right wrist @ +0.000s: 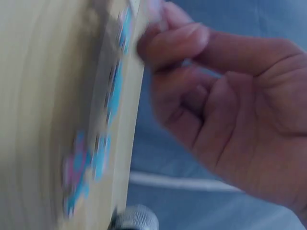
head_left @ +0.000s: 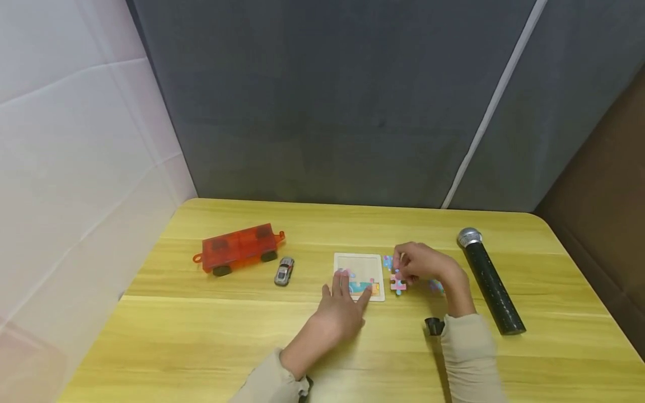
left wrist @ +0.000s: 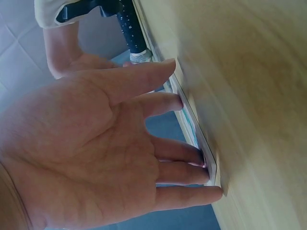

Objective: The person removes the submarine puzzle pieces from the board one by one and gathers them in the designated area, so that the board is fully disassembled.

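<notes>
My left hand (head_left: 341, 312) rests on a white-framed jigsaw tray (head_left: 358, 256), its fingers spread and straight over the near part. Colourful pieces (head_left: 359, 288) lie in the tray's near side, partly under those fingers. In the left wrist view the fingertips touch the tray's edge (left wrist: 209, 155). To the right of the tray, my right hand (head_left: 422, 262) pinches a pink and blue jigsaw piece (head_left: 398, 284) between thumb and finger. That piece is only partly visible and blurred in the right wrist view. Loose jigsaw pieces (right wrist: 76, 167) lie on the table near the right hand.
A translucent red toy wagon (head_left: 239, 249) stands at the table's left, with a small silver toy car (head_left: 284, 271) beside it. A black microphone (head_left: 494, 285) lies to the right of the right arm. Behind the table (head_left: 201, 330) rises a dark grey panel (head_left: 312, 101).
</notes>
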### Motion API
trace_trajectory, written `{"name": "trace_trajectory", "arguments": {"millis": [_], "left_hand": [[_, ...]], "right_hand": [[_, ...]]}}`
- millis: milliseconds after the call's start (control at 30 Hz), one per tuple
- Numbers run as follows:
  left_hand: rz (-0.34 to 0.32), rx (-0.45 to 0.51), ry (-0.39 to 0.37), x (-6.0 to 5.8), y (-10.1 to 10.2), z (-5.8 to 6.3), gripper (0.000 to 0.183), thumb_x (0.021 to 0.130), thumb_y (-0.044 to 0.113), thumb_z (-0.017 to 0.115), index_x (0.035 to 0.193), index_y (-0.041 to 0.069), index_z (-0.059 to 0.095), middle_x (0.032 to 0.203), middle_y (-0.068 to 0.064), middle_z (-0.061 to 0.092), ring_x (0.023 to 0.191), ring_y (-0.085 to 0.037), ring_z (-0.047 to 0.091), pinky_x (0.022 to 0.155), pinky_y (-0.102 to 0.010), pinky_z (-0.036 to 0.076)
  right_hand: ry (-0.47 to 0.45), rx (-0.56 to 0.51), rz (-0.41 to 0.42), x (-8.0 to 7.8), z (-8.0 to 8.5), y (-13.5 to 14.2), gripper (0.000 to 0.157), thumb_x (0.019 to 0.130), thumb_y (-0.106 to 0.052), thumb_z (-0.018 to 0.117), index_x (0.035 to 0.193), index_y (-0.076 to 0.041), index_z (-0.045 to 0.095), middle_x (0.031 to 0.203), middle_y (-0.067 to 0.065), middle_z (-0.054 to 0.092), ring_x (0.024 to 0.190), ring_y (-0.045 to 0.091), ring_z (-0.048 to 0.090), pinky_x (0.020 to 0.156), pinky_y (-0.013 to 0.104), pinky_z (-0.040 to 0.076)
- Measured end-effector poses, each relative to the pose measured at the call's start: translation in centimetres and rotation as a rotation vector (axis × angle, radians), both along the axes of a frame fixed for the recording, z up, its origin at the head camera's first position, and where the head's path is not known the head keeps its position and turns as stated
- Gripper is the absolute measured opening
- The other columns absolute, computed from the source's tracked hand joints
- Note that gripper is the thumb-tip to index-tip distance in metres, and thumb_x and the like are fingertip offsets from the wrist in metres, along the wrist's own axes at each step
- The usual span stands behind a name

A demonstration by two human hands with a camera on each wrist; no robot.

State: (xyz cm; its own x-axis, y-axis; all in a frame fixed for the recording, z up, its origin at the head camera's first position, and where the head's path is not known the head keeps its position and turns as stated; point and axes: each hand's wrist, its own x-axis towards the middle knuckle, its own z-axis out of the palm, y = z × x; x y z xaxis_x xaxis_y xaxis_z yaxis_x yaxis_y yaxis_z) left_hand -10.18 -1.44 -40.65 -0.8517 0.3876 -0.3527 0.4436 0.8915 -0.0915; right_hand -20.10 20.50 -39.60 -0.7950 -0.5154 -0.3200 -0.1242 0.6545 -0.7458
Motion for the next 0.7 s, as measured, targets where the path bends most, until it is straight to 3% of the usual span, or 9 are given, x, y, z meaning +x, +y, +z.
{"name": "trace_trajectory", "arguments": {"millis": [167, 400, 700], "left_hand": [[-0.015, -0.023, 0.01, -0.2, 0.0, -0.7, 0.066, 0.112, 0.049, 0.059, 0.173, 0.036, 0.036, 0.174, -0.029, 0.035, 0.163, -0.046, 0.034, 0.123, -0.054, 0.047], [-0.016, -0.003, 0.003, -0.6, -0.2, -2.1, 0.067, 0.114, 0.048, 0.055, 0.175, 0.034, 0.031, 0.175, -0.033, 0.029, 0.164, -0.048, 0.03, 0.125, -0.055, 0.044], [-0.008, -0.003, 0.009, 0.1, -0.1, -0.2, 0.067, 0.112, 0.048, 0.06, 0.173, 0.035, 0.036, 0.174, -0.031, 0.034, 0.163, -0.046, 0.033, 0.124, -0.053, 0.046]], "right_hand": [[-0.02, 0.166, -0.103, 0.4, 0.1, 2.2, 0.012, 0.099, 0.004, 0.073, 0.095, -0.001, 0.063, 0.067, 0.007, 0.065, 0.055, 0.016, 0.058, 0.057, 0.033, 0.053], [0.038, 0.234, -0.169, 0.1, -0.7, 2.2, 0.016, 0.099, 0.002, 0.075, 0.092, -0.002, 0.061, 0.065, 0.008, 0.067, 0.053, 0.017, 0.062, 0.057, 0.032, 0.055], [0.108, 0.299, -0.239, 0.3, -1.0, 1.0, 0.008, 0.097, 0.009, 0.068, 0.092, 0.004, 0.065, 0.07, 0.01, 0.067, 0.058, 0.016, 0.06, 0.058, 0.026, 0.049]]}}
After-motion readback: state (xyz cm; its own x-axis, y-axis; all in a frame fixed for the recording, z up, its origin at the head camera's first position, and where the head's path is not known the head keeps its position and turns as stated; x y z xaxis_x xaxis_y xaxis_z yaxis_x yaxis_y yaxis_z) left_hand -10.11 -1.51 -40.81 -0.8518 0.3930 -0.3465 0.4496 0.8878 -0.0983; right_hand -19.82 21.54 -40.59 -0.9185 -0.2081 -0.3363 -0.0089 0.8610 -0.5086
